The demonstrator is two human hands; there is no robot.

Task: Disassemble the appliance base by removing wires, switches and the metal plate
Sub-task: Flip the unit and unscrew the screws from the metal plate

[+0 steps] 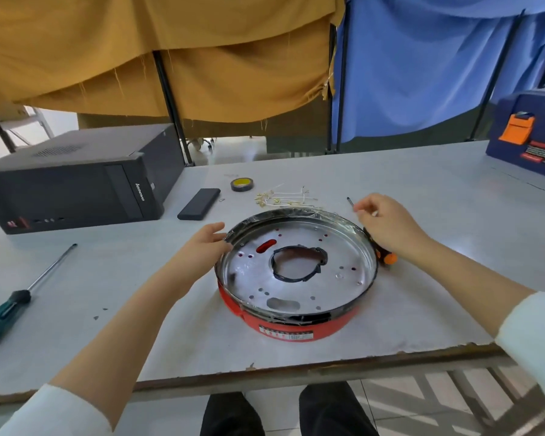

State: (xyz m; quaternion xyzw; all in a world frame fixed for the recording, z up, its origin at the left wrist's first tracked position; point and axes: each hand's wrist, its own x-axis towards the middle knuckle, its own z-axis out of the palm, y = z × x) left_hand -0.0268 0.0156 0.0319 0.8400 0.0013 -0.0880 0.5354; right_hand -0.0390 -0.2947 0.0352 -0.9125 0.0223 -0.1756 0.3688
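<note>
- At the middle of the worktop [422, 184], near its front edge, sits the red appliance base [296, 325], round and shallow.
- On top of it you have the shiny metal plate [337, 256], seated inside the rim; it is dotted with small holes and has a large opening in the middle, edged with black tape.
- Your left hand [202, 247] rests against the left rim of the plate, fingers loosely spread and touching the edge; it grips nothing.
- Your right hand [387, 225] hovers just behind the right rim, fingers curled in a pinch; whether it holds anything between them is too small to tell.
- Just under that wrist, touching the base's right side, lies a screwdriver with an orange and black handle [387, 256].
- Beyond your right fingertips a short dark bit [350, 201] lies on the worktop.
- Behind the base is a loose bunch of white wires with brass terminals [283, 198], apart from the plate.
- Farther back stand a roll of tape [242, 184] and, to its left, a flat black bar-shaped item [199, 204].
- A black computer tower [73, 180] lies on its side at the far left.
- A long screwdriver with a green and black handle [19, 294] lies at the left front, well apart from the base.
- A blue tool case [529, 133] sits at the far right corner.
</note>
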